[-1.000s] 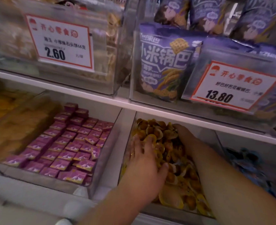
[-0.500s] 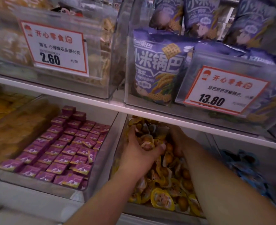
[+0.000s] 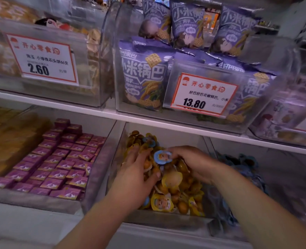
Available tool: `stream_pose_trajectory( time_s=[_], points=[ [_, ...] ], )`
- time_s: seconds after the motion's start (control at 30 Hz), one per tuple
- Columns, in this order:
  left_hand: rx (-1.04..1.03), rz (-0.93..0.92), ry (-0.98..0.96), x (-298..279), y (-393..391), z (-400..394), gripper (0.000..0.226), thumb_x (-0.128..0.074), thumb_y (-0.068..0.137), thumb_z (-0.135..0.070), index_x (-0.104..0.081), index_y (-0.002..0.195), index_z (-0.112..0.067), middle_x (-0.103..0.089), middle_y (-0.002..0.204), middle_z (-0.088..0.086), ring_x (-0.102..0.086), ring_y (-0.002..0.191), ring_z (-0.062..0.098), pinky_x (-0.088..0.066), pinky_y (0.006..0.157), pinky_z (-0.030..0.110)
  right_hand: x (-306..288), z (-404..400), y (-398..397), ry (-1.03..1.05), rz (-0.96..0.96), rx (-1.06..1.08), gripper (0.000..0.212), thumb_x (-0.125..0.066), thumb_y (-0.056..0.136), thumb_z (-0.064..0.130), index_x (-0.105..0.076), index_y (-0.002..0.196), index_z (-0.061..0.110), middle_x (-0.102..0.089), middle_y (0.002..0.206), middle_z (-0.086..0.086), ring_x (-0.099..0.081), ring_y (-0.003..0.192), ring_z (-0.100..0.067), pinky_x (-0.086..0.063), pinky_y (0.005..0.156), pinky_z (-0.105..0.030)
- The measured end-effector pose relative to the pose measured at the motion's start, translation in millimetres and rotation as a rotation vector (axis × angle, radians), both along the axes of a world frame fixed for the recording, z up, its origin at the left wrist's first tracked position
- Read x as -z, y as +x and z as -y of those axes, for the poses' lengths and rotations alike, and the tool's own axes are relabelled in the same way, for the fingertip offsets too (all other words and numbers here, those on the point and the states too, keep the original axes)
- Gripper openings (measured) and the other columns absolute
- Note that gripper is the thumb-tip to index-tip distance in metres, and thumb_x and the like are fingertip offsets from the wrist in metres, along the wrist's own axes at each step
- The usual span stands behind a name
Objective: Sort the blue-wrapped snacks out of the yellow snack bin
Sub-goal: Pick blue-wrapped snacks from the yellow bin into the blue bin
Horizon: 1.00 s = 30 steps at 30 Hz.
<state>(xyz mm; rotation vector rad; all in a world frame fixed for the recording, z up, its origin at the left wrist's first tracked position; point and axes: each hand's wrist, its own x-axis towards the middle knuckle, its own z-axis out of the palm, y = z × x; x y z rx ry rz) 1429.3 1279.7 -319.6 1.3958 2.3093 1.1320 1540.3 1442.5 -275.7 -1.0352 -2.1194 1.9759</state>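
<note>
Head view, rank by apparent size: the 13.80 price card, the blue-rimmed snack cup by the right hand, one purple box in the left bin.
1. White, red-bordered 13.80 price card, clearly the largest.
2. Round blue-rimmed snack cup and a small purple box: they look similar, and depth differs, so unranked.

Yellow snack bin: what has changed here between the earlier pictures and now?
A blue-wrapped snack has come up out of the pile, and the right hand now pinches it. The left hand has shifted and rests on the yellow snacks. Both hands stay in the bin; the purple boxes are unchanged.
</note>
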Motion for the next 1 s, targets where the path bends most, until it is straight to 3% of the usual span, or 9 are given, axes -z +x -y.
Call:
stream_pose_trajectory(
  time_s=[0.1,0.17,0.3,0.4,0.47,0.57,0.67,0.87,1.0],
  points=[
    [0.004,0.001,-0.116,-1,0,6,0.067,-0.057,0.093,-0.052,-0.030,0.152,-0.035,-0.007,0.165,-0.007,-0.022,0.149,0.016,-0.035,0.114,0.040,-6,16,10,0.346,0.023,-0.037,0.038,-0.048,0.093,0.007,-0.077,0.090,0.032,-0.069,0.096,0.020,-0.061,0.086,0.016,-0.043,0.079,-0.002],
    [0.020,-0.007,-0.123,-3,1,9,0.066,-0.055,0.094,-0.050,-0.028,0.153,-0.036,-0.003,0.166,-0.008,-0.016,0.151,0.016,-0.031,0.117,0.041,-8,21,16,0.451,0.059,-0.127,0.036,-0.045,0.096,0.003,-0.073,0.107,0.023,-0.065,0.106,0.021,-0.058,0.095,0.017,-0.037,0.077,0.005],
    [0.005,-0.099,0.051,-16,6,21,0.056,-0.055,0.097,-0.024,-0.037,0.150,-0.026,-0.019,0.164,-0.001,-0.017,0.151,0.021,-0.026,0.119,0.040,-10,26,36,0.677,0.165,-0.334,0.040,-0.047,0.099,0.011,-0.061,0.132,0.030,-0.054,0.138,0.008,-0.051,0.129,-0.013,-0.037,0.105,-0.012],
    [0.041,-0.270,0.165,-26,5,34,0.042,-0.055,0.092,-0.008,-0.057,0.130,-0.025,-0.052,0.133,-0.005,-0.054,0.116,0.019,-0.049,0.094,0.036,-9,26,51,0.942,0.249,-0.427,0.042,-0.054,0.097,0.024,-0.056,0.137,0.038,-0.036,0.155,0.010,-0.027,0.146,-0.013,-0.020,0.120,-0.023],
    [0.133,-0.390,0.011,-24,3,45,0.038,-0.057,0.089,-0.007,-0.061,0.120,-0.028,-0.054,0.116,-0.009,-0.056,0.101,0.016,-0.050,0.084,0.032,-6,32,55,1.084,0.296,-0.434,0.046,-0.053,0.096,0.028,-0.052,0.139,0.043,-0.028,0.159,0.013,-0.015,0.150,-0.016,-0.014,0.123,-0.038],
    [0.233,-0.483,-0.221,-12,2,54,0.032,-0.054,0.094,-0.019,-0.054,0.123,-0.031,-0.040,0.119,-0.009,-0.050,0.105,0.015,-0.046,0.089,0.030,-3,41,60,1.182,0.340,-0.403,0.058,-0.051,0.092,0.021,-0.044,0.145,0.043,-0.026,0.159,0.012,-0.014,0.147,-0.017,-0.017,0.122,-0.039],
    [0.221,-0.433,-0.227,-8,3,51,0.026,-0.053,0.097,-0.029,-0.054,0.122,-0.033,-0.040,0.117,-0.009,-0.048,0.105,0.015,-0.042,0.092,0.030,-1,45,65,1.238,0.384,-0.377,0.067,-0.051,0.084,0.012,-0.044,0.146,0.036,-0.034,0.151,0.004,-0.026,0.136,-0.020,-0.028,0.116,-0.035],
    [0.051,-0.206,0.051,-13,12,43,0.016,-0.067,0.087,-0.041,-0.052,0.090,-0.038,-0.053,0.087,-0.022,-0.052,0.082,0.001,-0.037,0.064,0.016,3,47,55,1.290,0.461,-0.352,0.044,-0.056,0.086,0.028,-0.054,0.129,0.033,-0.057,0.123,-0.002,-0.050,0.115,-0.026,-0.046,0.090,-0.036],
    [-0.047,0.006,0.225,-18,14,29,0.023,-0.067,0.087,-0.038,-0.047,0.094,-0.044,-0.060,0.082,-0.027,-0.058,0.077,-0.013,-0.041,0.057,0.005,3,51,53,1.234,0.435,-0.284,0.046,-0.058,0.085,0.035,-0.052,0.130,0.039,-0.064,0.120,-0.001,-0.057,0.113,-0.026,-0.052,0.084,-0.039]
  ],
)
